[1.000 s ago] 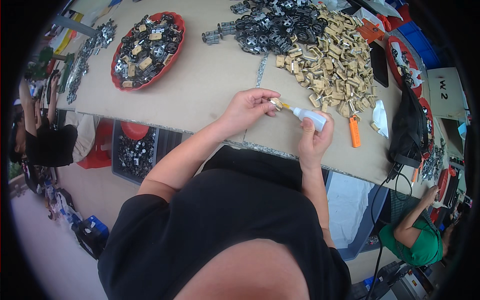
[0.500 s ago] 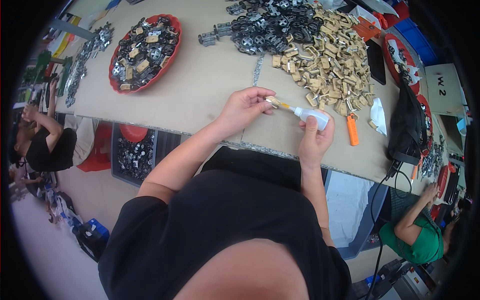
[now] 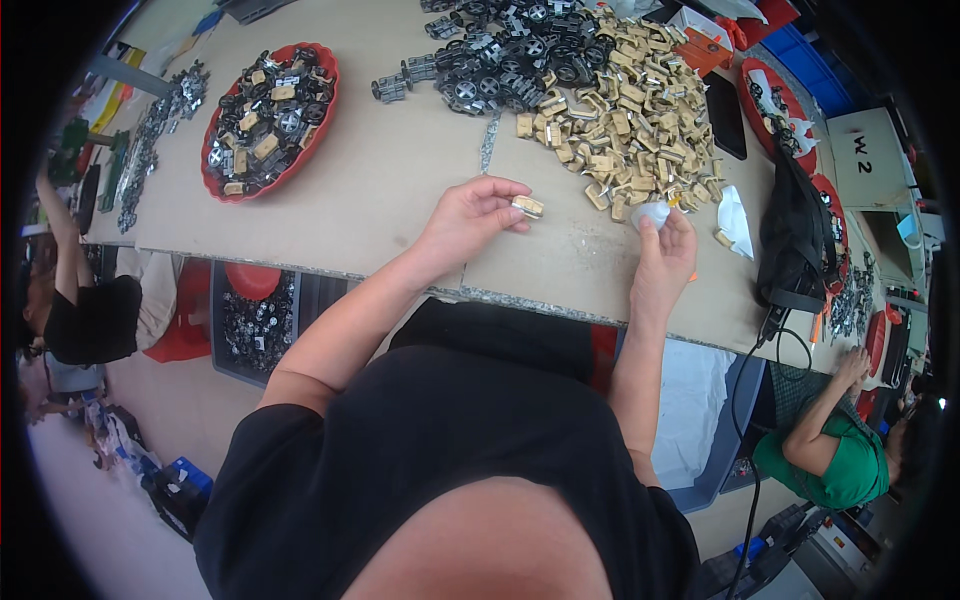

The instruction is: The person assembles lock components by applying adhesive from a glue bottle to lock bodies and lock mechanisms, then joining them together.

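Observation:
Between the thumb and fingertips of my left hand (image 3: 468, 218) is a small tan plastic toy part (image 3: 528, 207) with a shiny edge. My right hand (image 3: 664, 258) is closed round a white squeeze bottle (image 3: 652, 213), its yellowish nozzle turned away from the part, toward the right. Just beyond both hands lies a heap of similar tan parts (image 3: 630, 130). Black and grey wheeled chassis pieces (image 3: 510, 60) are piled behind it on the left. An orange object shows only slightly behind my right hand.
On the table (image 3: 400, 170), a red bowl (image 3: 331, 100) of mixed parts stands at left. A black phone (image 3: 726, 118), white paper (image 3: 735, 222) and a black bag (image 3: 793, 240) lie at right. Grey bins (image 3: 320, 290) sit below the edge. Two co-workers are at the sides.
The bottle has moved right, away from the tan part, and its nozzle has swung from pointing left to pointing right. My left hand still holds the part. The whole view has shifted slightly.

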The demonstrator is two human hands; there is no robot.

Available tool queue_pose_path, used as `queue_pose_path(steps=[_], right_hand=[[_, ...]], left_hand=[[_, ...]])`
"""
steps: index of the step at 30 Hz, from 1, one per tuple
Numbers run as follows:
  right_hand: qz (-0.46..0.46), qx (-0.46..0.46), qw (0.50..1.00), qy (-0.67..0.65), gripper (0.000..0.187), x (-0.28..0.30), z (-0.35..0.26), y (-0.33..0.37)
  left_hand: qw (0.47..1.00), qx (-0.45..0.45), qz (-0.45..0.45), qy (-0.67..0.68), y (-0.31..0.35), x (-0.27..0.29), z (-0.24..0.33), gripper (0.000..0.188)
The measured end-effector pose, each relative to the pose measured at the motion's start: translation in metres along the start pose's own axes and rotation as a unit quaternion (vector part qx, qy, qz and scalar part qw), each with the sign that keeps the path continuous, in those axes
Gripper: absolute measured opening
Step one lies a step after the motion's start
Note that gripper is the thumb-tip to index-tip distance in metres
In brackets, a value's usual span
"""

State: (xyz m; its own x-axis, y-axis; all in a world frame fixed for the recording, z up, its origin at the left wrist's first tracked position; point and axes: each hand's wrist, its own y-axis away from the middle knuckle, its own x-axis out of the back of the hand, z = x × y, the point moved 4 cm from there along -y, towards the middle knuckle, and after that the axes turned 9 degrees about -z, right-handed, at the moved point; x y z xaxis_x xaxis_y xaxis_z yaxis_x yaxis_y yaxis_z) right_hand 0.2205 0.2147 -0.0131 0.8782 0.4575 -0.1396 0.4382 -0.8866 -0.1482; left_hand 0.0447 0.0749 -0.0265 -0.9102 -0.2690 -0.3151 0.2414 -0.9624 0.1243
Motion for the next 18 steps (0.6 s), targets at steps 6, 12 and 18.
queue_pose_path(steps=[6,12,18], right_hand=[[-0.01,-0.008,0.998,0.068,0.028,0.004,0.008,0.003],[0.062,0.084,0.935,0.339,0.022,-0.009,-0.024,0.021],[-0.263,-0.18,0.914,-0.249,0.027,-0.057,0.012,0.039]], left_hand=[[1.0,0.0,-0.013,0.008,-0.004,-0.015,0.004,0.023],[0.997,-0.054,-0.021,-0.052,-0.007,-0.021,0.011,0.023],[0.992,-0.093,-0.084,-0.009,-0.007,-0.036,0.021,0.021]])
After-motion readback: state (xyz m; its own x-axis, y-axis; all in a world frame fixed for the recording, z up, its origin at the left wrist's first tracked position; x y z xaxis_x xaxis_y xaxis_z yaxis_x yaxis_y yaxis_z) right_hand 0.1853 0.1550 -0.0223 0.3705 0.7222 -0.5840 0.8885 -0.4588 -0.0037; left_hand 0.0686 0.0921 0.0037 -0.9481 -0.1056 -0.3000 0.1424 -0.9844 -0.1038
